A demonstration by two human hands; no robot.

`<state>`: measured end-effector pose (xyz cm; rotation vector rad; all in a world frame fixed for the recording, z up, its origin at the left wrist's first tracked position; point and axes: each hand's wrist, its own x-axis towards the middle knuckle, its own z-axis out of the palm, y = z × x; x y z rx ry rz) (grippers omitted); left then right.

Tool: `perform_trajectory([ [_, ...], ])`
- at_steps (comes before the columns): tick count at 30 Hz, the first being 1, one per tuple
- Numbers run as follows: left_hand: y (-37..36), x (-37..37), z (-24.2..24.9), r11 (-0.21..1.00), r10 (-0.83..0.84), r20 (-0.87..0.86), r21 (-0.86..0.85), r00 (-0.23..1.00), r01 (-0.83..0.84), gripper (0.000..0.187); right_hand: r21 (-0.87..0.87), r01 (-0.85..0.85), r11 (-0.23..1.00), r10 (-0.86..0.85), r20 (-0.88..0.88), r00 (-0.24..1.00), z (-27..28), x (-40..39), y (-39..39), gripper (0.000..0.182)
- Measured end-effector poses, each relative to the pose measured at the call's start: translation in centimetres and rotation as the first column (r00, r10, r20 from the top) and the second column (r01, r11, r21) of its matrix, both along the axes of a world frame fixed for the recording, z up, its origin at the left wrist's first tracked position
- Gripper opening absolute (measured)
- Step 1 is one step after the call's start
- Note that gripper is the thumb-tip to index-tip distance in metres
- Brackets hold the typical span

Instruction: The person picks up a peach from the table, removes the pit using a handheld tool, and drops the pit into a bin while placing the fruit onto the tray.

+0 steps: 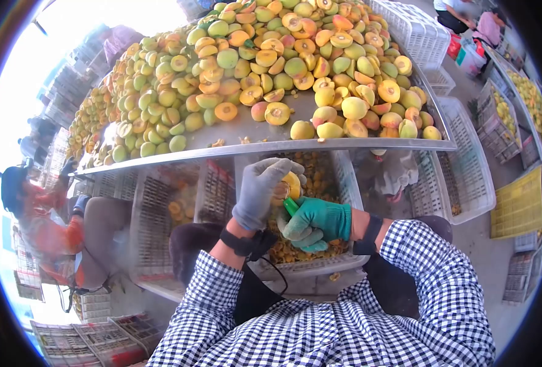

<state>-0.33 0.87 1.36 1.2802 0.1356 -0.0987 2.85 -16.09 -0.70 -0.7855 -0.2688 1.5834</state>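
My left hand (257, 194), in a grey glove, grips a yellow peach half (292, 183) with fingers curled over its far side. Held in my right hand (320, 223), which wears a green glove with grey fingers, is a small pitting tool with a green handle (291, 206). Its tip meets the cut face of the fruit, so the working end cannot be made out. Both hands are above a white crate (351, 183) of pits and scraps, in front of the metal table's edge (265, 147).
Halved and whole peaches (234, 58) are heaped on the metal table. White crates (467, 165) stand at the right and another (160, 229) at the left. A yellow crate (517, 205) sits farther right. A person in orange (53, 229) is seated at the left.
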Motion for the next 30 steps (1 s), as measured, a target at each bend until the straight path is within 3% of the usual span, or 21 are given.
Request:
perform_trajectory([
  [1, -0.1, 0.2, -0.7, 0.996, 0.065, -0.043, -0.052, 0.997, -0.067, 0.036, -0.014, -0.003, 1.0, 0.004, 0.052, 0.999, -0.2, 0.1, 0.0, 0.01],
  [2, -0.4, 0.3, -1.6, 0.985, 0.131, -0.087, -0.101, 0.988, -0.139, 0.035, -0.13, -0.008, 0.991, 0.046, 0.294, 0.955, 0.1, 0.5, 0.0, 0.01],
  [4, 0.1, 0.4, -3.5, 0.946, 0.199, -0.137, -0.233, 0.97, -0.226, 0.034, -0.335, 0.063, 0.94, 0.2, 0.691, 0.694, 0.7, 1.4, 0.2, 0.01],
  [6, 1.2, 0.5, -4.1, 0.901, 0.244, -0.147, -0.331, 0.959, -0.28, 0.034, -0.295, 0.245, 0.923, 0.278, 0.955, 0.102, -2.1, 1.8, -0.3, 0.014],
  [7, 2.0, 0.5, -4.1, 0.875, 0.266, -0.152, -0.377, 0.952, -0.304, 0.035, -0.23, 0.318, 0.92, 0.309, 0.924, -0.226, -3.5, 1.8, -0.8, 0.016],
  [10, 2.6, 0.2, -2.7, 0.877, 0.322, -0.073, -0.353, 0.944, -0.326, 0.033, -0.427, 0.274, 0.862, 0.476, 0.868, -0.142, -2.4, 0.9, -1.9, 0.021],
  [11, 2.4, 0.0, -2.2, 0.877, 0.348, -0.052, -0.334, 0.936, -0.345, 0.031, -0.265, 0.306, 0.914, 0.315, 0.941, -0.127, -2.0, 0.9, -1.8, 0.02],
  [12, 2.6, -0.2, -2.0, 0.839, 0.285, -0.142, -0.441, 0.948, -0.319, 0.029, -0.101, 0.339, 0.935, 0.147, 0.983, -0.113, -1.6, 1.0, -1.6, 0.02],
  [14, 1.7, -1.0, -1.3, 0.842, 0.284, -0.117, -0.444, 0.952, -0.306, 0.029, 0.249, 0.378, 0.892, -0.203, 0.967, -0.157, 0.5, 0.7, -1.1, 0.021],
  [17, 0.7, -0.8, -0.9, 0.815, 0.244, -0.207, -0.485, 0.947, -0.316, 0.029, 0.361, 0.422, 0.832, -0.208, 0.907, -0.366, -1.4, 0.0, 0.5, 0.019],
  [18, 0.5, -0.7, -0.8, 0.819, 0.247, -0.199, -0.48, 0.949, -0.314, 0.03, 0.418, 0.39, 0.82, -0.193, 0.845, -0.499, -1.8, -0.4, 0.8, 0.019],
  [20, 0.5, -0.9, -1.2, 0.814, 0.25, -0.19, -0.489, 0.949, -0.312, 0.031, 0.381, 0.399, 0.834, -0.105, 0.819, -0.564, -1.7, -0.9, 0.9, 0.019],
  [24, 1.7, -1.4, -3.5, 0.791, 0.294, -0.161, -0.511, 0.942, -0.335, 0.032, 0.314, 0.316, 0.895, -0.049, 0.774, -0.632, -2.8, -3.4, 1.5, 0.021],
  [25, 1.9, -1.4, -4.0, 0.792, 0.31, -0.143, -0.508, 0.94, -0.338, 0.032, 0.355, 0.349, 0.867, -0.15, 0.855, -0.496, -3.2, -4.4, 1.9, 0.025],
  [26, 2.9, -1.5, -5.2, 0.79, 0.374, -0.156, -0.463, 0.914, -0.403, 0.031, 0.37, 0.342, 0.864, -0.195, 0.872, -0.449, -2.7, -4.3, 2.1, 0.024],
  [27, 2.4, -2.3, -2.6, 0.804, 0.493, -0.166, -0.288, 0.854, -0.52, 0.035, 0.379, 0.341, 0.86, -0.232, 0.887, -0.399, -2.2, -4.3, 2.0, 0.023],
  [28, 3.8, -3.1, -1.3, 0.786, 0.572, -0.074, -0.236, 0.817, -0.572, 0.031, 0.285, 0.289, 0.914, -0.181, 0.924, -0.337, -1.7, -3.6, 1.4, 0.023],
  [29, 5.8, -4.0, 0.0, 0.776, 0.631, 0.148, -0.122, 0.761, -0.619, 0.026, 0.188, 0.225, 0.956, -0.122, 0.953, -0.276, -1.1, -2.4, 0.6, 0.022],
  [30, 8.8, -4.9, 1.1, 0.629, 0.673, 0.289, 0.259, 0.68, -0.733, 0.024, 0.091, 0.152, 0.984, -0.056, 0.974, -0.219, -0.7, -1.6, -0.5, 0.022],
])
